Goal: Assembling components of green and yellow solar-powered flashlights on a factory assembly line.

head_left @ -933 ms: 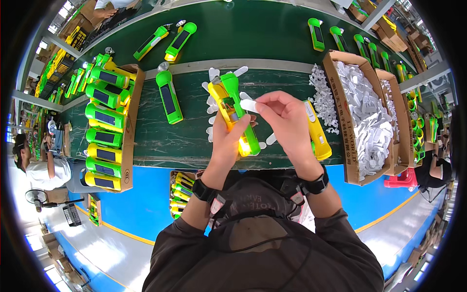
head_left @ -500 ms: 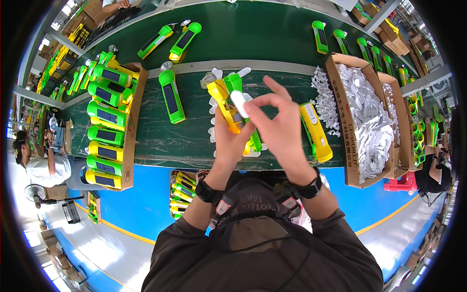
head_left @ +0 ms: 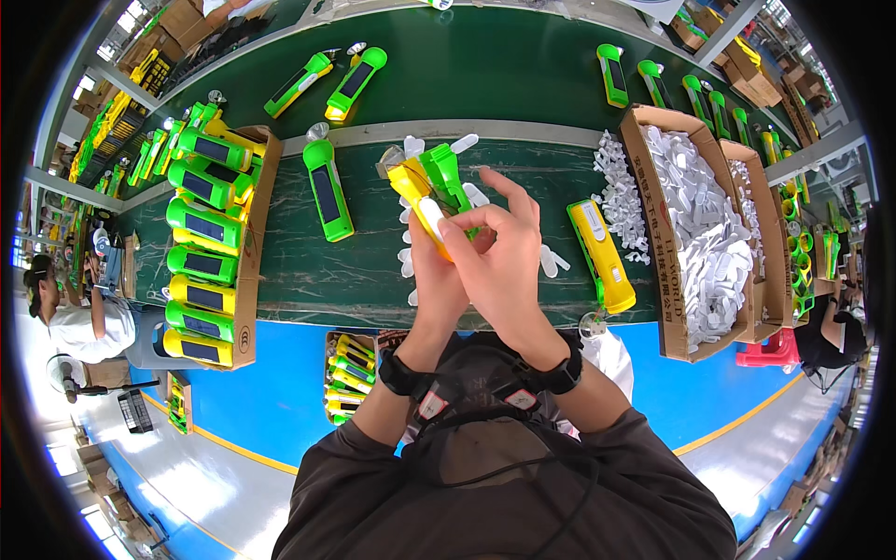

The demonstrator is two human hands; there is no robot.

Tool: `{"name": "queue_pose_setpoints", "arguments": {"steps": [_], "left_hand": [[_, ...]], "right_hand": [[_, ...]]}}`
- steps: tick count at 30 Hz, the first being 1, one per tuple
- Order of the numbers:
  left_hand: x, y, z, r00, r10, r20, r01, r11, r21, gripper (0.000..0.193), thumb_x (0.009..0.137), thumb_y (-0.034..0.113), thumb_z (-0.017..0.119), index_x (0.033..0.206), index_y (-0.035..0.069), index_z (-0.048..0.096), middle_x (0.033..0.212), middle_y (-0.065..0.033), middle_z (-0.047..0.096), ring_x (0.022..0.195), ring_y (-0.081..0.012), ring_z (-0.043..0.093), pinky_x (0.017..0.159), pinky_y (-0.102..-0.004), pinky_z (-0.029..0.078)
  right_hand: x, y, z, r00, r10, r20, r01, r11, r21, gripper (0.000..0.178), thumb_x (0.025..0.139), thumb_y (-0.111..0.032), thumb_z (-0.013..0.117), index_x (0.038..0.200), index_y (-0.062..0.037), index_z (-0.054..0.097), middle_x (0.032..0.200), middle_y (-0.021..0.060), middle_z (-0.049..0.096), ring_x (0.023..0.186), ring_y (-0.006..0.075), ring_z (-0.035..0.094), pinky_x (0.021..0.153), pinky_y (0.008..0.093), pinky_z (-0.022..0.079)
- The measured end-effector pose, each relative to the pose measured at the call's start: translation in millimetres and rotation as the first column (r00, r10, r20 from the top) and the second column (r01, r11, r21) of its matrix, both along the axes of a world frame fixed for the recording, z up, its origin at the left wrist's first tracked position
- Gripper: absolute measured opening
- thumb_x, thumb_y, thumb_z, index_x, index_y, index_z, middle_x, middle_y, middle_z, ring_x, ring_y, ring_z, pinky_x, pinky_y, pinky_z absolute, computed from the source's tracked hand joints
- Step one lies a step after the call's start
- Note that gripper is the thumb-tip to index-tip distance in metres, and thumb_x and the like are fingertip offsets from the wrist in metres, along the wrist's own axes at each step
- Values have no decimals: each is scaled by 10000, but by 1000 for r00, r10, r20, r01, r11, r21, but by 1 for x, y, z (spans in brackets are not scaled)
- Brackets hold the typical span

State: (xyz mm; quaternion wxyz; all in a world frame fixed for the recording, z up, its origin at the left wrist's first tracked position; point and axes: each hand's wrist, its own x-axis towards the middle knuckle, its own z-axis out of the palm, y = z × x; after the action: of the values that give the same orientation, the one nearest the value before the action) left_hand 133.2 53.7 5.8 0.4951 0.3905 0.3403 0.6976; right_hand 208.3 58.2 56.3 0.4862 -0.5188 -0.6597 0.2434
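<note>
My left hand (head_left: 437, 285) is closed round a yellow flashlight housing (head_left: 405, 177), held tilted above the bench. A white oval cover piece (head_left: 429, 213) lies against the yellow housing's upper face, and the thumb and fingers of my right hand (head_left: 509, 271) press on its near end. The right index finger is raised, pointing away. Just beyond my hands is a green housing part (head_left: 444, 172); whether it is joined to the yellow one I cannot tell. Loose white oval pieces (head_left: 553, 261) lie on the bench around and beneath my hands.
At left, a cardboard box (head_left: 257, 252) holds several green and yellow solar flashlights. One green flashlight (head_left: 327, 189) lies nearby; a yellow one (head_left: 600, 257) lies at right. Beside it are small white parts (head_left: 621, 201) and a box (head_left: 674, 271) of white pieces. More flashlights rest on the far belt.
My right hand has moved left and nearer, bringing the white oval piece from above the yellow housing down against it. The yellow housing has turned slightly in my left hand.
</note>
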Motion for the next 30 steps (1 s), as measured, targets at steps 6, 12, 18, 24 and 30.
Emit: {"name": "queue_pose_setpoints", "arguments": {"steps": [6,12,18,24,30], "left_hand": [[-2,0,-6,972,35,-232,-49,997,-54,582,910,77,576,1396,103,257,1283,-89,437,1113,-195,542,879,-342,524],[-5,1,-15,999,-33,10,33,999,0,535,874,69,623,1328,63,340,1203,-75,490,1053,-156,553,818,-299,514],[-10,-3,9,994,-29,106,51,976,-213,356,925,125,561,1232,12,422,1101,-95,558,974,-170,588,797,-312,516],[-12,5,12,905,-62,420,184,949,-256,355,991,320,423,1199,33,457,1059,-153,609,897,-212,624,766,-356,533],[-9,8,9,971,89,223,1,926,-377,368,994,322,396,1153,16,523,924,-92,627,890,-189,616,756,-323,521]], "right_hand": [[0,-3,-1,996,1,-94,-6,999,-48,89,736,-82,724,812,-39,711,1251,171,542,1122,314,479,851,378,452],[-2,-5,-7,999,32,-2,-31,985,168,110,746,-70,701,851,-55,671,1237,173,527,1095,361,479,917,448,373],[43,-9,0,951,218,-220,-256,954,-158,452,853,-27,622,1287,-61,498,1264,158,524,1138,229,547,933,350,466],[54,-11,-5,809,256,-529,-465,829,-311,465,832,-7,639,1266,47,480,1177,177,613,994,216,641,814,301,526],[46,-23,2,887,227,-401,-376,860,-344,411,796,-54,690,1173,55,566,1045,178,659,948,219,660,795,316,530]]}}
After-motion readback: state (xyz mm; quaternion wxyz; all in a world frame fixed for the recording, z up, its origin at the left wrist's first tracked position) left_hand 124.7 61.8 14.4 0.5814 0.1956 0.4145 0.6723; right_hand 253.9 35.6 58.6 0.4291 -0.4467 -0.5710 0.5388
